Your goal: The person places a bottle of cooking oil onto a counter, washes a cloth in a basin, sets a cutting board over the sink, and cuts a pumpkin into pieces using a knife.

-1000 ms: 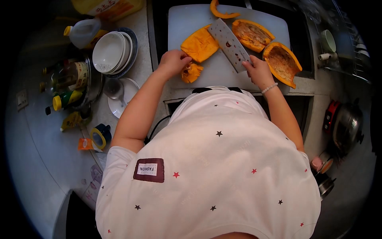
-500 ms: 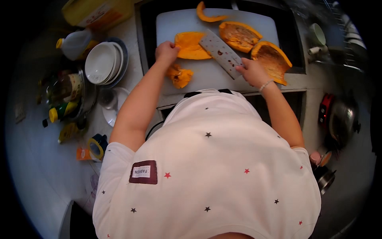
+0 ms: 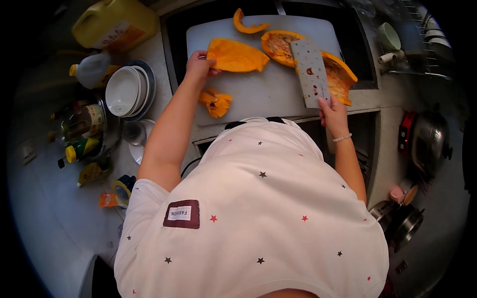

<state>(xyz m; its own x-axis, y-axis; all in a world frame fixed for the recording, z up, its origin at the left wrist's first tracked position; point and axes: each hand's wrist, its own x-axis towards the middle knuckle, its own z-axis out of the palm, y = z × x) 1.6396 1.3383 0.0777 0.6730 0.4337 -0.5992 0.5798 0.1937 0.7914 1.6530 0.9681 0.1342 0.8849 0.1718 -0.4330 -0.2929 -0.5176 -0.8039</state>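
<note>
My left hand (image 3: 201, 66) grips the left end of a flat orange pumpkin piece (image 3: 237, 55) over the white cutting board (image 3: 263, 97). In my right hand (image 3: 334, 112) is the handle of a wide cleaver (image 3: 311, 72), its patterned blade pointing away from me and partly covering the pumpkin behind. One hollow pumpkin piece (image 3: 279, 47) with stringy flesh lies left of the blade, another (image 3: 339, 78) right of it. A curved pumpkin strip (image 3: 248, 25) rests at the board's far edge. A small pumpkin chunk (image 3: 217, 103) sits near the front left.
Stacked white bowls (image 3: 121, 91) stand on the left counter, beside a plastic jug (image 3: 92, 69) and a large yellow oil container (image 3: 115, 26). Several bottles are further left. At the right are a green bowl (image 3: 389, 37), a wire rack and a lidded pot (image 3: 430, 144).
My left hand has moved left and lifted the flat pumpkin piece, which is now turned, away from the small chunk. My right hand has swung the cleaver right, off that piece, to a more upright angle.
</note>
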